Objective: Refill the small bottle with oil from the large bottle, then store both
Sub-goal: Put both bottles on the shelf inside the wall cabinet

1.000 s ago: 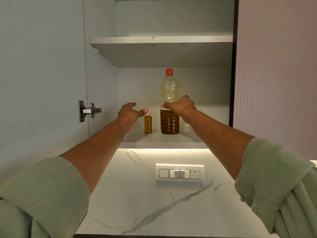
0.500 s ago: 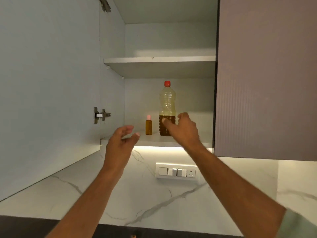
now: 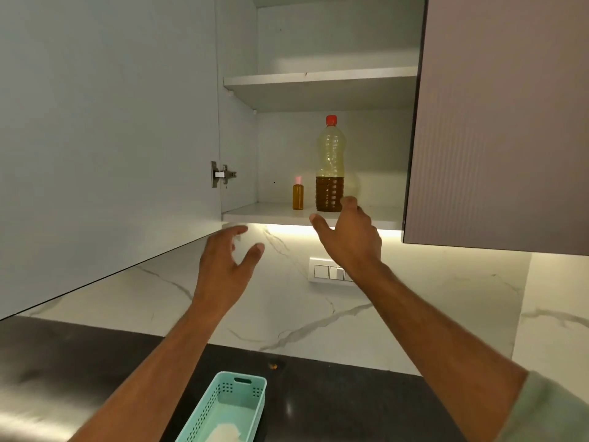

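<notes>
A home kitchen: an open wall cupboard (image 3: 318,81) above a marble-look backsplash (image 3: 287,298), with a dark countertop (image 3: 334,403) below the cupboard.

Small bottle (image 3: 298,196) stands upright just beside large bottle (image 3: 330,167).

Open pale grey cabinet door (image 3: 108,138) with metal hinge (image 3: 221,174), white upper shelf (image 3: 318,81), white wall switch plate (image 3: 328,272), veined white marble backsplash (image 3: 287,301), teal perforated plastic basket (image 3: 229,406) on dark countertop (image 3: 334,400)

- I see the cabinet mouth clear between the open door (image 3: 108,138) on the left and the closed door (image 3: 497,122) on the right.
- Only the small bottle (image 3: 298,194) and large bottle (image 3: 330,167) occupy the lower shelf (image 3: 255,213); there's room on either side of them.
- The upper shelf (image 3: 318,81) caps headroom above the large bottle's cap.
</notes>
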Demonstrator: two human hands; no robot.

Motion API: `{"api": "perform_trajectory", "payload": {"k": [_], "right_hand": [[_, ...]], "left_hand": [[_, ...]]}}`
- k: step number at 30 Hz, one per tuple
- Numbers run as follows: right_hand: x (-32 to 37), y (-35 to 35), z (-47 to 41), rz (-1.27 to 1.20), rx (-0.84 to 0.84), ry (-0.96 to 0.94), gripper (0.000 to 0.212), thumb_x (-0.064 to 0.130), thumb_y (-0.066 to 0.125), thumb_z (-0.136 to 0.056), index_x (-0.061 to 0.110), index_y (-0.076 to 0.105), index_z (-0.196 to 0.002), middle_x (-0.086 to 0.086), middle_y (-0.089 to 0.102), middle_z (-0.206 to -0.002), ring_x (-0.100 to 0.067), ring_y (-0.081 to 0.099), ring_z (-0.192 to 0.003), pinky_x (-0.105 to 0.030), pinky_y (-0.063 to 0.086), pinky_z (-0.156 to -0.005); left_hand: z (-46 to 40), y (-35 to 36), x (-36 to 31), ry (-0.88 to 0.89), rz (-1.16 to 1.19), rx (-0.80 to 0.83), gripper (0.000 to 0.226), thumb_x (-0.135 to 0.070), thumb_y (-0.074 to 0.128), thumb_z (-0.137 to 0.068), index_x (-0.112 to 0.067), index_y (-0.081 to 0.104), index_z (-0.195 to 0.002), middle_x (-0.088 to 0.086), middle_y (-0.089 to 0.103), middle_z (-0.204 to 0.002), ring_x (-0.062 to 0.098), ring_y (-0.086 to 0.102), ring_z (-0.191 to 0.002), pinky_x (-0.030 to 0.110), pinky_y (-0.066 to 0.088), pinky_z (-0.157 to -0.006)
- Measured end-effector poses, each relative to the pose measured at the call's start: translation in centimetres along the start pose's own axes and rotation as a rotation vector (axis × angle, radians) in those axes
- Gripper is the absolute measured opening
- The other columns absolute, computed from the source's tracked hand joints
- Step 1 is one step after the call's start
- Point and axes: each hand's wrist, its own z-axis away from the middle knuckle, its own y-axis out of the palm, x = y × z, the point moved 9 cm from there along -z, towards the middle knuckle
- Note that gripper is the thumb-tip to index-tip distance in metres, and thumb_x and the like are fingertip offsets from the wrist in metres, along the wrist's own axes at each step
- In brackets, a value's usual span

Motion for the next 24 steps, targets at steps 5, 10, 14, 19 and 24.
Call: {"api": "perform_trajectory", "payload": {"k": [5,10,14,19,24], "right_hand": [[4.4,-1.9,1.9,0.03,-0.062,-0.078,0.068,0.061,0.056,-0.095,0.012,0.043,-0.14,-0.011,0.062,-0.13,-0.031,0.063,-0.114,-0.044,0.053,-0.091],[10.1,-3.1,3.9,0.007,-0.11,-0.147,0.069,0.061,0.056,-0.094,0.012,0.044,-0.141,-0.01,0.063,-0.13,-0.029,0.063,-0.113,-0.044,0.053,-0.091],[14.2,-4.5,5.2,0.076,-0.186,-0.224,0.068,0.06,0.055,-0.095,0.011,0.045,-0.141,-0.012,0.062,-0.133,-0.03,0.061,-0.119,-0.046,0.051,-0.093],[16.3,-5.3,6.0,0.179,-0.179,-0.218,0.07,0.06,0.053,-0.096,0.009,0.044,-0.142,-0.015,0.059,-0.136,-0.033,0.058,-0.123,-0.048,0.049,-0.097],[17.0,-5.0,6.7,0.286,-0.098,-0.2,0.078,0.065,0.05,-0.095,0.011,0.036,-0.148,-0.015,0.052,-0.146,-0.035,0.049,-0.134,-0.051,0.047,-0.104]], "left_hand": [[-0.1,-4.1,-4.0,0.125,-0.031,-0.048,0.047,-0.037,0.068,-0.092,-0.021,0.056,-0.135,0.005,0.05,-0.141,0.023,0.055,-0.123,0.038,0.051,-0.099],[1.7,-10.9,-7.6,0.29,-0.197,-0.152,0.045,-0.038,0.065,-0.093,-0.018,0.057,-0.133,0.01,0.05,-0.14,0.031,0.052,-0.126,0.051,0.049,-0.1],[1.9,-15.5,-9.1,0.337,-0.427,-0.185,0.044,-0.041,0.064,-0.093,-0.019,0.06,-0.131,0.013,0.053,-0.139,0.037,0.049,-0.127,0.054,0.044,-0.099],[1.5,-20.7,-9.7,0.399,-0.584,-0.278,0.037,-0.038,0.066,-0.094,-0.019,0.064,-0.126,0.015,0.053,-0.139,0.039,0.049,-0.126,0.056,0.039,-0.1],[1.6,-21.9,-9.1,0.366,-0.616,-0.246,0.037,-0.032,0.067,-0.093,-0.017,0.065,-0.127,0.016,0.049,-0.145,0.037,0.043,-0.136,0.054,0.03,-0.112]]}}
